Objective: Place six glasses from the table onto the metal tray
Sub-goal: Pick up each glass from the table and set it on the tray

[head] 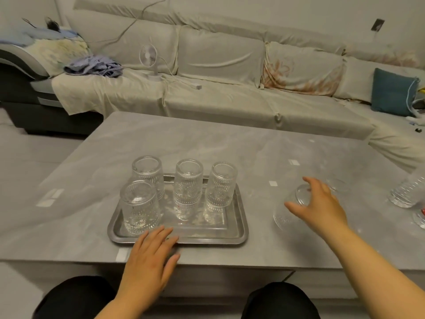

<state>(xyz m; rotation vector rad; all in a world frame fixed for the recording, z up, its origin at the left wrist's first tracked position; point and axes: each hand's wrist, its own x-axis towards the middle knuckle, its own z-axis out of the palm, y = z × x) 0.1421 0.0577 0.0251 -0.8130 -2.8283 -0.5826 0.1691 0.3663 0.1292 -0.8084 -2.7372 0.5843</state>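
Observation:
A metal tray [232,236] lies on the grey table near its front edge. Several ribbed clear glasses stand upside down on it: three in the back row [148,173] [188,180] [222,185] and one at the front left [139,206]. My left hand [149,256] rests flat with its fingertips on the tray's front rim and holds nothing. To the right of the tray, my right hand [319,203] is closed over the base of a tilted, blurred glass [285,215]. Another glass [339,186] stands just behind that hand.
A clear plastic bottle [407,192] and a further piece of glassware [419,218] sit at the table's right edge. A covered sofa [230,95] with a small white fan [149,61] runs behind the table. My knees are under the front edge.

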